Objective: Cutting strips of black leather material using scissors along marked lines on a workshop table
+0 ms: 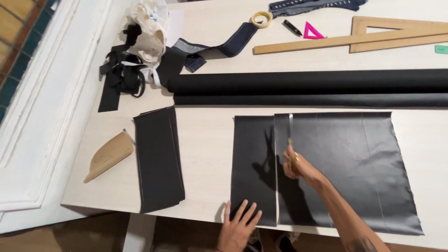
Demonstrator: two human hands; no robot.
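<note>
The pale wooden worktable (205,140) carried everything. Across it, beyond the cutting, lay a long roll of black fabric (308,86). Just this side of the roll lay a large sheet of black fabric (354,168), a cut running up through it. Left of the sheet sat a stack of narrow black strips (158,158). The right hand (296,164) was closed around slim metal scissors (290,130), their blades in the cut. The left hand (239,224) lay flat, fingers spread, on the sheet's severed left piece.
</note>
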